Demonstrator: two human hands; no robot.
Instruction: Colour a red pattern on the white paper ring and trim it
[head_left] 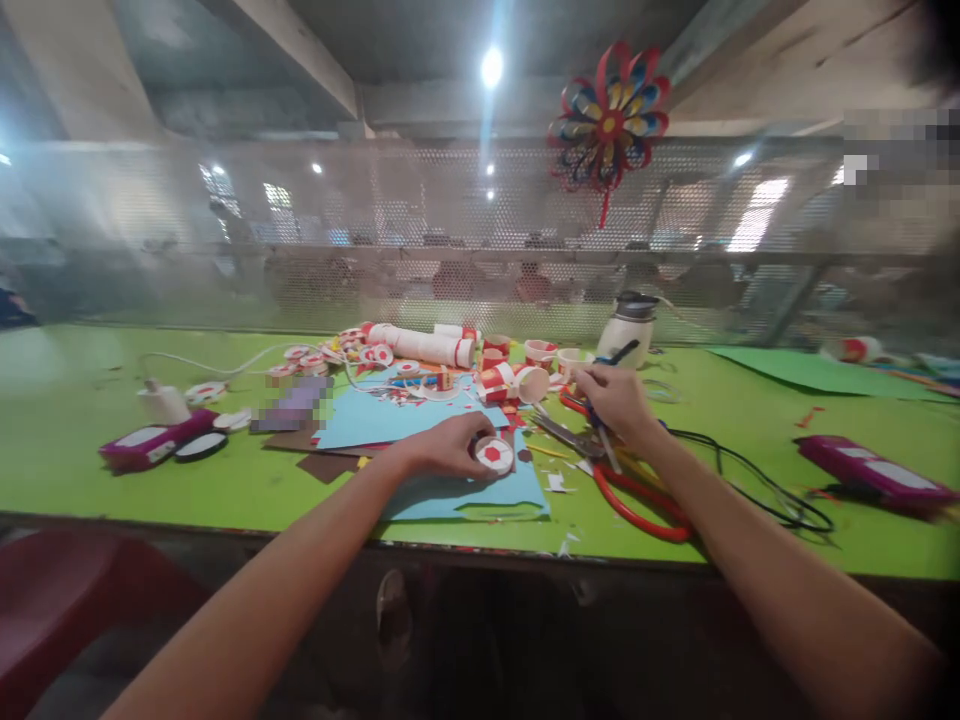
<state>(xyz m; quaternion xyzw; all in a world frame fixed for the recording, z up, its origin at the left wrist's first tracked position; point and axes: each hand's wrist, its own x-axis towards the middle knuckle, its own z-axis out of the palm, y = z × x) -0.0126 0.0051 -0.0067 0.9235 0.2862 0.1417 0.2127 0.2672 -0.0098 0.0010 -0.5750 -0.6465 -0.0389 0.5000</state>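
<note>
My left hand (454, 447) holds a small round white paper piece (493, 456) with a red hexagon in its middle and red marks at its rim, low over the blue paper sheets (420, 498). My right hand (616, 400) is closed around a slim dark pen-like tool (624, 351); its tip end is partly hidden, so its exact kind is unclear. Under the right hand and wrist lie large scissors (643, 508) with red handles, their blades pointing left. Paper cups (496, 381) with red patterns lie beyond both hands.
Paper scraps litter the green table (247, 495). Behind are a white paper tube (420, 345), several patterned discs (375, 355) and a white jug (626, 325). Purple boxes (874, 475) lie at both sides. A black cable (750, 485) runs right. A mesh partition (420, 210) stands behind.
</note>
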